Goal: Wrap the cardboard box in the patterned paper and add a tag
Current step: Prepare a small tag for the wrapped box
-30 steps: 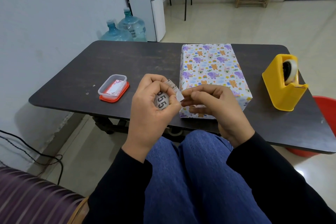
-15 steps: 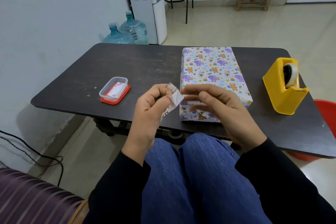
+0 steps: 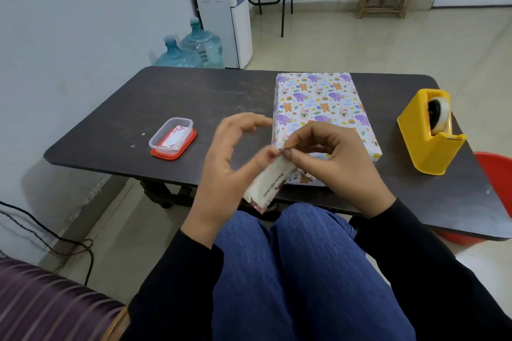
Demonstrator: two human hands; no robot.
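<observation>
Tag (image 3: 270,183) reading "Best Wishes" hangs over the lap at the table (image 3: 216,97) edge, its top end pinched by the right hand (image 3: 342,166). The left hand (image 3: 221,166) touches it by the thumb, fingers spread loose. The wrapped box (image 3: 318,102) lies on the table just behind.

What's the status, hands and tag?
Right hand pinches tag top; left hand thumb against it. Box wrapped, untagged, on table. Nothing blocking.
</observation>
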